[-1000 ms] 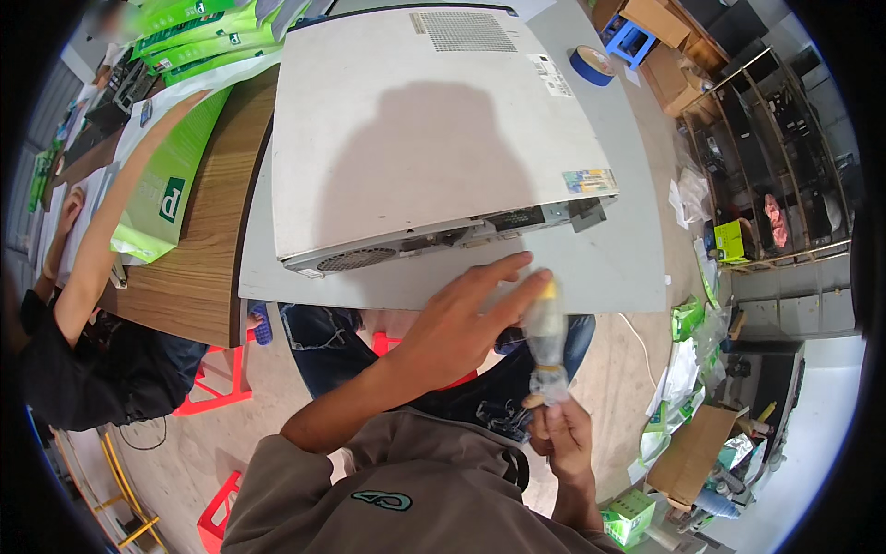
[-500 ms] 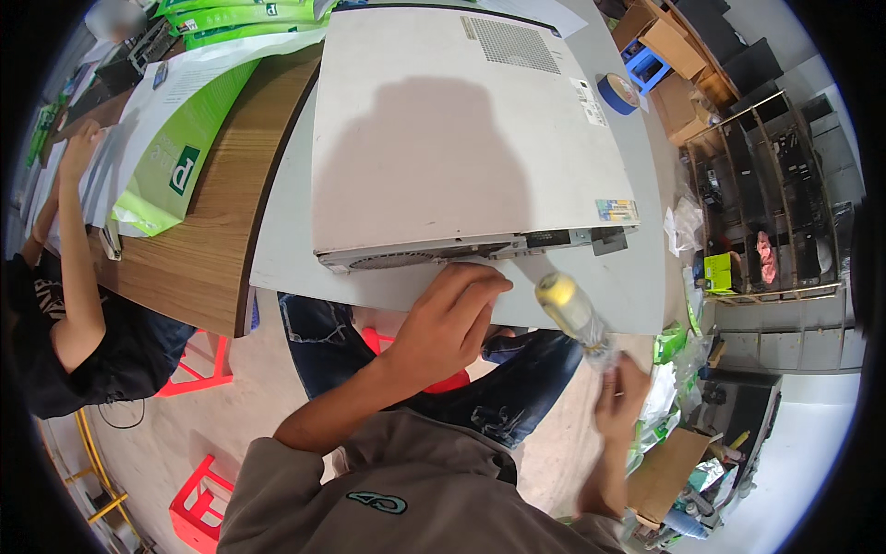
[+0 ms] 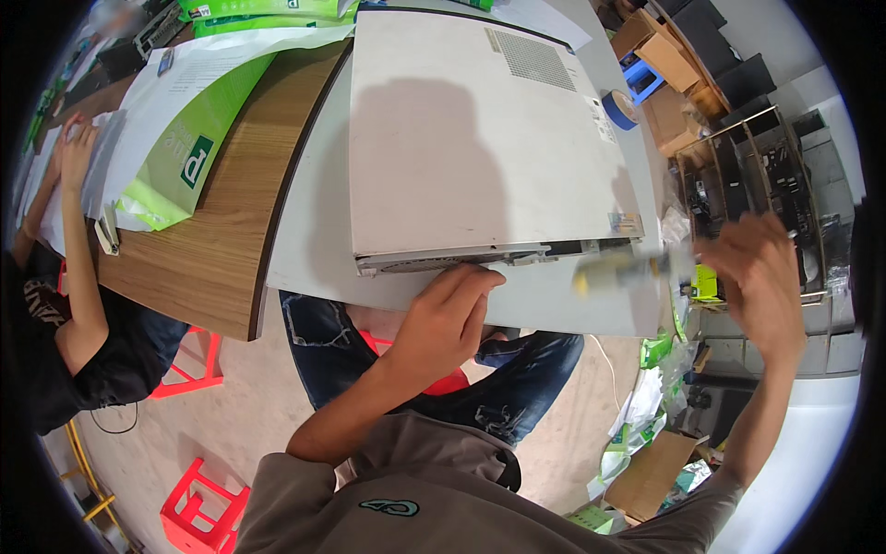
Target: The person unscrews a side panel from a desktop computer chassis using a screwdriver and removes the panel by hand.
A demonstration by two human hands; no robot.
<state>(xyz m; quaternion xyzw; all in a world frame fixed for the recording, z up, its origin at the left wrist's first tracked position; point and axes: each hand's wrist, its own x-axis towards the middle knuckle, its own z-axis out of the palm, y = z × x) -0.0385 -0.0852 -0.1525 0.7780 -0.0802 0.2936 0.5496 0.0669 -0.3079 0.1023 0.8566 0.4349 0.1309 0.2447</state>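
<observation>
A white metal computer case [image 3: 425, 166] lies flat on the grey table in front of me, its open-looking side with slots facing me. At its near edge is my left hand [image 3: 443, 314], fingers bent and pressed together; whatever they pinch is hidden. Off the case's near right corner, my right hand [image 3: 761, 277] is raised and closed round a tool [image 3: 618, 275] with a yellow rounded end and a see-through body. That tool points left over the table edge and is smeared by motion, so its exact kind is unclear.
A roll of blue tape [image 3: 620, 109] is beside the case's far right side. To the left, a wooden tabletop [image 3: 212, 277] bears a green-and-white bag [image 3: 175, 171], and a co-worker's arm [image 3: 78, 249] reaches over papers. Metal shelving [image 3: 752, 175] stands at right, red stools [image 3: 198, 512] below.
My right hand has swung up and to the right with the yellow-ended tool. My left hand keeps nearly the same pose at the case edge. The case sits slightly farther right in view.
</observation>
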